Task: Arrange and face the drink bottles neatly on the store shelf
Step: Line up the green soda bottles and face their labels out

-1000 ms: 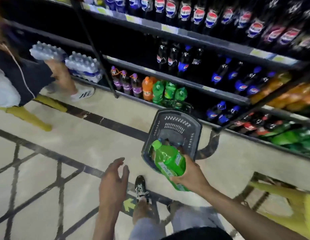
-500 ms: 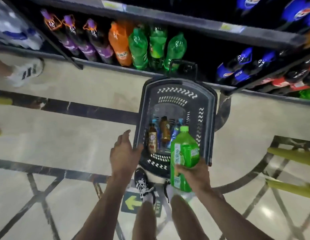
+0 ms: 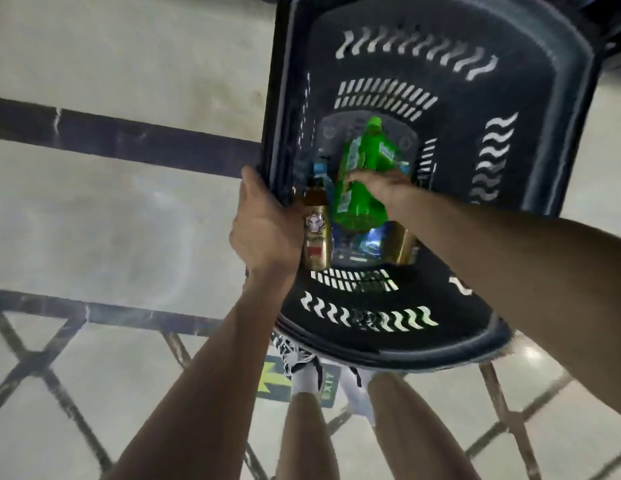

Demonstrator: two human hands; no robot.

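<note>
The left hand (image 3: pixel 264 223) grips the left rim of the dark plastic shopping basket (image 3: pixel 562 98), which sits on the tiled floor (image 3: pixel 129 202). The right hand (image 3: pixel 382 185) is wrapped round a green drink bottle (image 3: pixel 354 209) down inside the basket, its cap pointing away, just beside a brown bottle (image 3: pixel 316 237).

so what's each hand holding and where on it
The right hand grips the green bottle around its middle, inside the basket. The left hand holds the basket by its left rim.
</note>
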